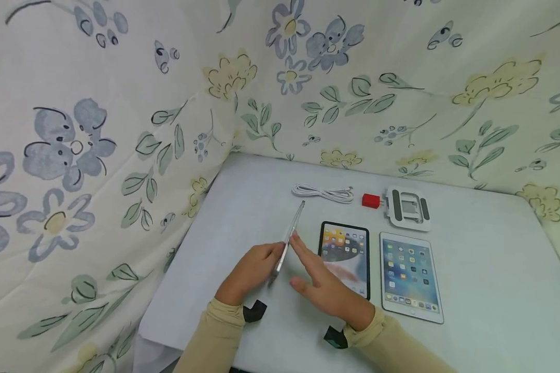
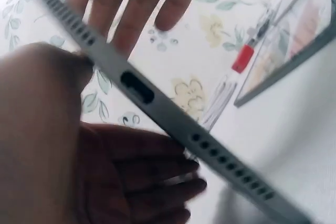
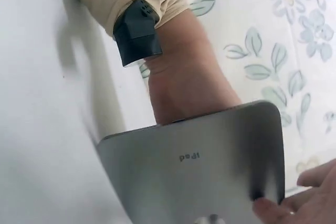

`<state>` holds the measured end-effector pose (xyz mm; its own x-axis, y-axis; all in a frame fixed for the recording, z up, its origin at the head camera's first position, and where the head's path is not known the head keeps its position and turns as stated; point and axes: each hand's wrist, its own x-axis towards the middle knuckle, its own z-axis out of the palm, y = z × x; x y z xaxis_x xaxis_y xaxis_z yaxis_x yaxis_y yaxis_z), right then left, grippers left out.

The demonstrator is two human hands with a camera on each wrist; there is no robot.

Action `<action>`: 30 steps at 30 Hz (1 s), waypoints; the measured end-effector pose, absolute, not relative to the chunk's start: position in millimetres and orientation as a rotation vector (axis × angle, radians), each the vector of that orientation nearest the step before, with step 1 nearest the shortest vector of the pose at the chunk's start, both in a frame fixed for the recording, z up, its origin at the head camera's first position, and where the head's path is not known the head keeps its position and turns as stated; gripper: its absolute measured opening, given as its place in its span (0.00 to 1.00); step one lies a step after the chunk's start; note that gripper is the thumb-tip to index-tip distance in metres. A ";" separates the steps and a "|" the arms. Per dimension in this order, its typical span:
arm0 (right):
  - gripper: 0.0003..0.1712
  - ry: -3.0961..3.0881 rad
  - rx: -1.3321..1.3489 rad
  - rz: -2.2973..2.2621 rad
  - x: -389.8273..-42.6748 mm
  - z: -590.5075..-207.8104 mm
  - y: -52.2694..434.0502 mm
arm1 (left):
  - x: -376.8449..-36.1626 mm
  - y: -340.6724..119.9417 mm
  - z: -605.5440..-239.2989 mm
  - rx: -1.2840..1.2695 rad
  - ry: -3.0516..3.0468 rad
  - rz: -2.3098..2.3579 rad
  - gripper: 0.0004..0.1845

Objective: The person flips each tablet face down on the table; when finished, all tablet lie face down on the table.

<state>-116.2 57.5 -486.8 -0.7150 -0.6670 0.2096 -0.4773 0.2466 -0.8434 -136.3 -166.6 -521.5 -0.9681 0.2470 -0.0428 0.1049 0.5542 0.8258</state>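
Note:
A silver tablet (image 1: 291, 228) stands on edge between the two hands, so the head view shows it as a thin strip. My left hand (image 1: 254, 267) grips it from the left side. In the left wrist view its edge (image 2: 176, 118) has a charging port and rows of speaker holes. My right hand (image 1: 324, 287) is on the other side, fingers straight, with fingertips at the tablet's surface. The right wrist view shows the metal back (image 3: 184, 182) with "iPad" lettering, part of the right hand (image 3: 315, 203) by its corner, and the left hand partly hidden behind.
To the right on the white table (image 1: 485, 259) lie a black-framed tablet (image 1: 347, 243) and a white-framed tablet (image 1: 410, 274), screens up. Behind them are a coiled white cable (image 1: 323, 194), a red charger (image 1: 371, 201) and a folded white stand (image 1: 407, 210). Floral cloth (image 1: 317, 103) surrounds the table.

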 end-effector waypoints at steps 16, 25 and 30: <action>0.46 2.509 -1.078 -0.665 -127.5 -529.1 44.5 | -135.9 -204.8 -492.4 0.284 2.642 1.979 0.13; 0.47 2.653 -0.964 -0.550 -124.8 -533.4 50.9 | -148.5 -209.4 -519.3 -0.117 2.922 1.315 0.12; 0.48 2.695 -0.928 -0.479 -123.4 -534.7 50.6 | -150.1 -199.4 -525.4 -0.108 2.925 1.128 0.13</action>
